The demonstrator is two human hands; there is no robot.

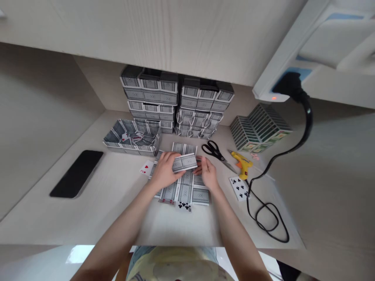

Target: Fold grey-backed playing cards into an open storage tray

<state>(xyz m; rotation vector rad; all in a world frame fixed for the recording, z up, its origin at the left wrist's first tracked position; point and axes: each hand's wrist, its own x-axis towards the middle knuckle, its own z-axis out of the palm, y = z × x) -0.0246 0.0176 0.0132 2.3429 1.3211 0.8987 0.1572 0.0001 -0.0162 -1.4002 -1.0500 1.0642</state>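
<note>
My left hand (165,169) and my right hand (208,171) are at the middle of the desk (88,210). Between them they hold a folded strip of grey-backed playing cards (184,162), the left hand gripping its left end and the right hand's fingers pinching its right end. Under the hands lies a flat sheet of joined cards (184,191), backs up. A face-up red two card (145,168) lies just left of my left hand, and a black-suited card (184,206) pokes out at the sheet's near edge.
Stacked trays made of cards (175,103) stand at the back, with an open card tray (131,138) to their left. Scissors (215,152), a yellow glue gun (241,163) with its black cord (263,210), a clubs card (239,188) and boxed decks (259,130) lie right. A black phone (76,173) lies left.
</note>
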